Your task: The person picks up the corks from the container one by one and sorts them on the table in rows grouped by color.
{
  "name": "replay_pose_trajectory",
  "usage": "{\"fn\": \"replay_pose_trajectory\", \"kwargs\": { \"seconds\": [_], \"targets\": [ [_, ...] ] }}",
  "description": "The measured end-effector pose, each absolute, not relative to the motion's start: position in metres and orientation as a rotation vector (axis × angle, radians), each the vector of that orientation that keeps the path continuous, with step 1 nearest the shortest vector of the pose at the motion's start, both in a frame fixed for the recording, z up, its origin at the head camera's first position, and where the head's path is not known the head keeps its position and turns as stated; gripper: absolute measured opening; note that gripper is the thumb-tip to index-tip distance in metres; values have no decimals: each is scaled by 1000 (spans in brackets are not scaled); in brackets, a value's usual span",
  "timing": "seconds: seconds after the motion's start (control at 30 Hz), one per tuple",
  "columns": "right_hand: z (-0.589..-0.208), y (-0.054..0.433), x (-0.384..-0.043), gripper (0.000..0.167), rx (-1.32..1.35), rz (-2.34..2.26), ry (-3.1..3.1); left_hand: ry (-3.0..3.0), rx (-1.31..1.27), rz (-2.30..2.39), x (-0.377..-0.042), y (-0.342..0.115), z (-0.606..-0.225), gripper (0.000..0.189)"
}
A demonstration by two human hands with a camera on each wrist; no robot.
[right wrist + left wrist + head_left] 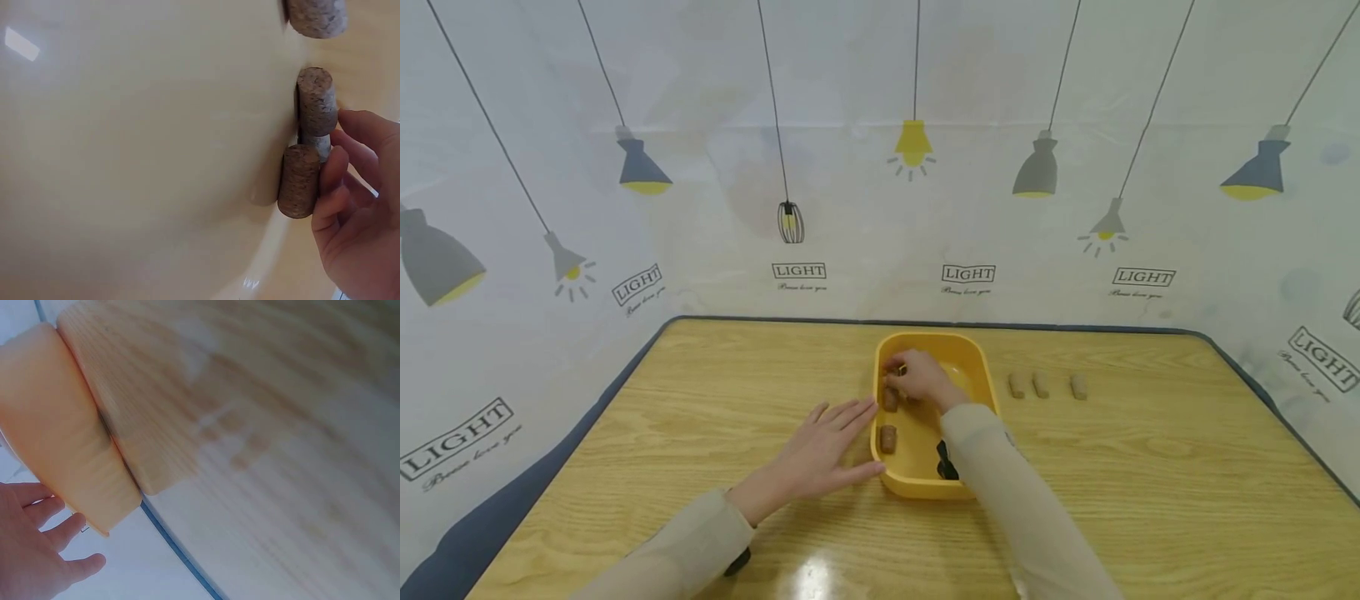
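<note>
A yellow plastic bin [936, 490] stands on the wooden table, with several brown cork stoppers along its left wall, one cork [888, 439] lying nearer the front. My right hand [917, 377] reaches into the bin at its far left. In the right wrist view, thumb and fingers pinch a partly hidden cork [320, 147], between an upper cork [317, 103] and a lower cork [299, 182]. My left hand [820, 450] is spread flat outside the bin, its fingertips and thumb at the left rim; the left wrist view shows those fingers beside the bin wall [62, 419].
Three more corks stand on the table right of the bin: a left cork [1017, 385], a middle cork [1041, 384] and a right cork [1078, 387]. A lamp-printed curtain [865, 167] rises behind the table's dark-edged far side. Small black objects show beside both sleeves.
</note>
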State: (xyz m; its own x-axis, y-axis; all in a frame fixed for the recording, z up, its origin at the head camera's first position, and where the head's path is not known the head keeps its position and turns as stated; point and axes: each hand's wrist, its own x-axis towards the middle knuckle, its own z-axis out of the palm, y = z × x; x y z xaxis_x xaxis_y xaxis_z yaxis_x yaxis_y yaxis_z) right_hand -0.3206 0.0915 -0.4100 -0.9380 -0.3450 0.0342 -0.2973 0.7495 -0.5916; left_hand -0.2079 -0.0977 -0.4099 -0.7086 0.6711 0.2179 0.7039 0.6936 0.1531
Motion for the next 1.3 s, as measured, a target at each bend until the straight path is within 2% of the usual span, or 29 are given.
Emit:
{"fn": "replay_pose_trajectory", "kwargs": {
  "seconds": [1.3],
  "targets": [
    [-416, 103, -330, 26, -581, -928, 2815, -2778, -1123, -335, -207, -98, -409, 78]
  ]
}}
